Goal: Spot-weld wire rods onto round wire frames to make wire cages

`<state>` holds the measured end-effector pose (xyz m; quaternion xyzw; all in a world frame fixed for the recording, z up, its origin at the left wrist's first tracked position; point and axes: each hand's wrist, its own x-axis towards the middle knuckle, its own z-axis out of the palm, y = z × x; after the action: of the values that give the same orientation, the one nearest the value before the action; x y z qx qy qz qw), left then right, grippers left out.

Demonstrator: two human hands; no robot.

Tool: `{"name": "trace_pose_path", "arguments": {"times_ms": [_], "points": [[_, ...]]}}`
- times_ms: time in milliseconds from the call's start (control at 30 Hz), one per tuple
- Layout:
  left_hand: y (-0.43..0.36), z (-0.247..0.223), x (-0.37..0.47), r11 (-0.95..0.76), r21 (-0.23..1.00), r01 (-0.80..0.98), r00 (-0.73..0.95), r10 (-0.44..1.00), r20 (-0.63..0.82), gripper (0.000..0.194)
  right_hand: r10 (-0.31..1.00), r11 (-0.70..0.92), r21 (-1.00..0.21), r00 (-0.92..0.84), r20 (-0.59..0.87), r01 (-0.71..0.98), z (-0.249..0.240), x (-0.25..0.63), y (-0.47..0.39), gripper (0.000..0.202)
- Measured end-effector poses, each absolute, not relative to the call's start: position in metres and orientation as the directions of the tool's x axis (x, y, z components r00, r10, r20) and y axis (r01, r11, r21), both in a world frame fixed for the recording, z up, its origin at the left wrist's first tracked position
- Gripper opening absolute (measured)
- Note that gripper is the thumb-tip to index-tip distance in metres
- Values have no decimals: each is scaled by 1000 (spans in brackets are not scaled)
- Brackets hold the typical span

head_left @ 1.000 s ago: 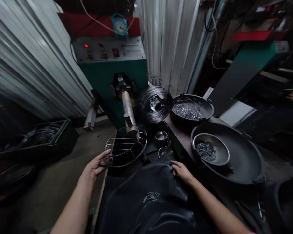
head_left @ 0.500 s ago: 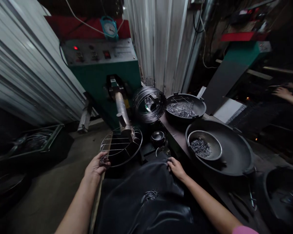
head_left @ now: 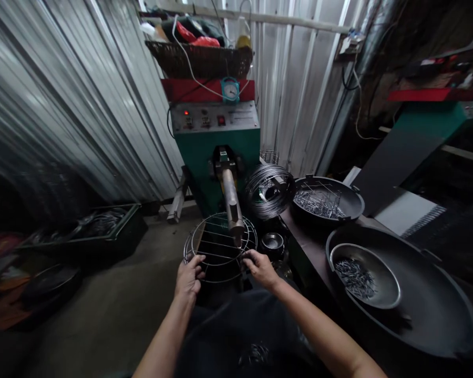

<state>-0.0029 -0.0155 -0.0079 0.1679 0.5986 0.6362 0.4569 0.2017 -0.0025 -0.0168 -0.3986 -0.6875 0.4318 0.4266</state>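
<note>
A round wire rack (head_left: 215, 255), with parallel bars across a ring and a second ring showing below it, sits under the metal arm (head_left: 232, 202) of a green machine. My left hand (head_left: 189, 275) pinches the rack's near left rim. At the near right rim, my right hand (head_left: 260, 266) has its fingers pressed together just below the arm's pointed tip; whatever is between them is too small to make out. Short, thin metal pieces (head_left: 256, 353) lie on the dark cloth (head_left: 228, 325) over my lap, blurred.
A wire coil (head_left: 268, 190) hangs right of the green machine (head_left: 216, 139). On the right-hand bench are a black pan (head_left: 352, 197) of wire pieces and a large pan (head_left: 433, 299) holding a metal bowl (head_left: 394, 294) of short pieces. A green bin (head_left: 132, 220) stands left.
My right hand has left the lap cloth's edge and come up to the rack's right rim. The rack now sits more level below the arm. My view has shifted left and up.
</note>
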Motion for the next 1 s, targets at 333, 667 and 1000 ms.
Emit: {"name": "trace_pose_path", "arguments": {"times_ms": [333, 667, 1000], "points": [[-16, -14, -3, 81, 871, -484, -541, 755, -371, 38, 909, 347, -898, -332, 251, 271, -10, 202, -1, 15], [-20, -2, 3, 48, 858, -512, -541, 758, -364, 44, 968, 212, -963, -171, 184, 167, -18, 200, -5, 20], [-21, -1, 1, 43, 885, -464, -541, 777, -322, 42, 939, 233, -949, -303, 163, 213, -14, 203, 1, 15]]}}
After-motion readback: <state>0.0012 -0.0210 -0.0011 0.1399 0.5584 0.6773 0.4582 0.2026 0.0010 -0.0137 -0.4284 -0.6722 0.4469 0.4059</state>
